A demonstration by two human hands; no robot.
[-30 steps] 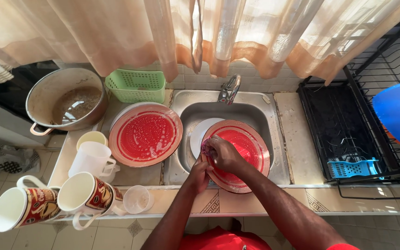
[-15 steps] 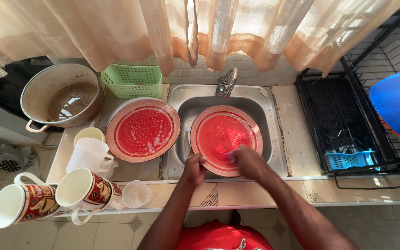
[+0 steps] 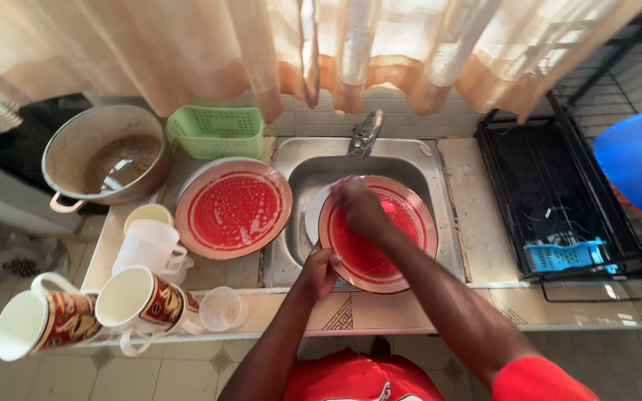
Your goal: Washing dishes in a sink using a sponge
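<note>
Red plate (image 3: 380, 245) is sitting tilted over the steel sink (image 3: 291, 193), w/ a white plate (image 3: 315, 214) peeking out behind its left edge. Left hand (image 3: 319, 271) is gripping the plate's near-left rim, fingers curled round the edge, thumb on top, steadying it. Right hand (image 3: 362, 206) is pressing on the plate's upper-left face, fingers bunched and mostly closed; something pinkish is showing at the fingertips, prob. a sponge or cloth, can't tell for sure. Looks like the scrubbing step is what's in hand: the face of the plate is being worked while the other hand is bracing it.

Tap (image 3: 365, 132) is sitting right above the plate; whether water is running, can't tell. Left of the sink, a second red plate (image 3: 233, 208) is lying flat on the counter, looking sudsy. Nearby: green basket (image 3: 217, 132), a dirty metal pot (image 3: 105, 157), white jug (image 3: 150, 249), two patterned mugs (image 3: 143, 303) at the counter edge, small clear cup (image 3: 223, 308). Black rack (image 3: 551, 193) is waiting on the right.

Judging by this, the next move is calling for a firm rim grip, since wet plates slip, plus covering the rest of the face.
</note>
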